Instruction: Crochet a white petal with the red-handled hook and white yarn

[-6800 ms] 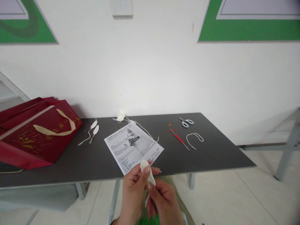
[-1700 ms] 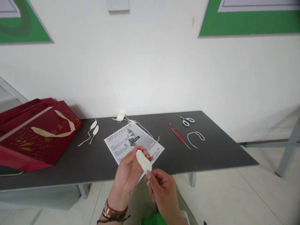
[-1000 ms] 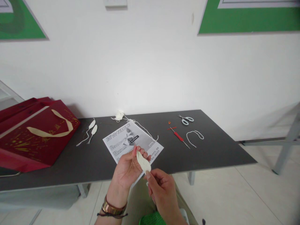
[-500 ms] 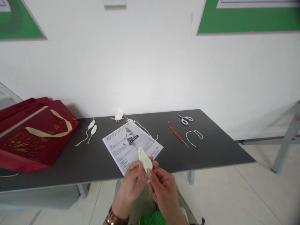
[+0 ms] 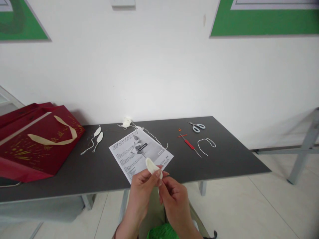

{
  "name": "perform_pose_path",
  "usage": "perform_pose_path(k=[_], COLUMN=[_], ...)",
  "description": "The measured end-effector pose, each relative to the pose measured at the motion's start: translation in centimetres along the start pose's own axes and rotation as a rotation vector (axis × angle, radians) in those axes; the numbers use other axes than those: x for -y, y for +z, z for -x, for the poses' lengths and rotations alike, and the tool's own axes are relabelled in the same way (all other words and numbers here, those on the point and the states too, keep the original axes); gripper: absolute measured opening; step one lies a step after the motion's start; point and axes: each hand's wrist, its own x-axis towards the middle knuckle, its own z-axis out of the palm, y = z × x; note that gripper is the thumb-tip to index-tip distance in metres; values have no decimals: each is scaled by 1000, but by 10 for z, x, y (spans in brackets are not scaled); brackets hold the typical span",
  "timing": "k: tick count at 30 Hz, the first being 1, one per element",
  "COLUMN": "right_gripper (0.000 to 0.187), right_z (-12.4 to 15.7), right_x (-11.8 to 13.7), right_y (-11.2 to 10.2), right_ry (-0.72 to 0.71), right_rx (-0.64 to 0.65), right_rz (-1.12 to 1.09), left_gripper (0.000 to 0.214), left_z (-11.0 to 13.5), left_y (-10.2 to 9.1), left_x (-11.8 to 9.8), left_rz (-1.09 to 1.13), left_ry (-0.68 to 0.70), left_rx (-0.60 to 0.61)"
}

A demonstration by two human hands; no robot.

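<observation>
A cream crocheted petal [image 5: 151, 165] is pinched between both hands, just above the table's front edge. My left hand [image 5: 142, 187] grips its side with the thumb laid across the front. My right hand [image 5: 174, 196] pinches the lower end, where fingers partly hide it. Beneath and beyond the hands lies a printed instruction sheet [image 5: 127, 152] with a flower picture. Two similar white petals [image 5: 99, 136] with yarn tails rest on the table at the left. A red-handled crochet hook [image 5: 189, 144] lies to the right of the sheet.
A dark red gift bag [image 5: 50, 159] stands at the left of the black table [image 5: 231, 159]. Cream yarn [image 5: 126, 122] is bunched by the wall. Scissors [image 5: 196, 127], a small orange ring [image 5: 179, 129] and a loose white yarn piece [image 5: 206, 141] lie at right.
My left thumb has come over the petal's front, covering more of it. The petal has tilted slightly to the left. Objects on the table have not moved.
</observation>
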Motion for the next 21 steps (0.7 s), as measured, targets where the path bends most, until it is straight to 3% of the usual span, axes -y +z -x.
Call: perform_pose_path(k=[3, 10, 15, 21], right_gripper=[34, 33, 32, 31], right_z=[1, 2, 0, -3], right_x=[1, 2, 2, -4], right_y=[1, 2, 3, 2], right_ry=[43, 35, 39, 68], right_rx=[38, 8, -7, -24], right_rz=[-8, 0, -21, -58], left_gripper=[19, 25, 26, 32], left_z=[-4, -12, -17, -17], left_y=[1, 2, 9, 13], left_x=[-4, -9, -10, -7], left_rz=[19, 58, 106, 89], left_ry=[13, -40, -21, 1], left_rx=[-43, 64, 6, 39])
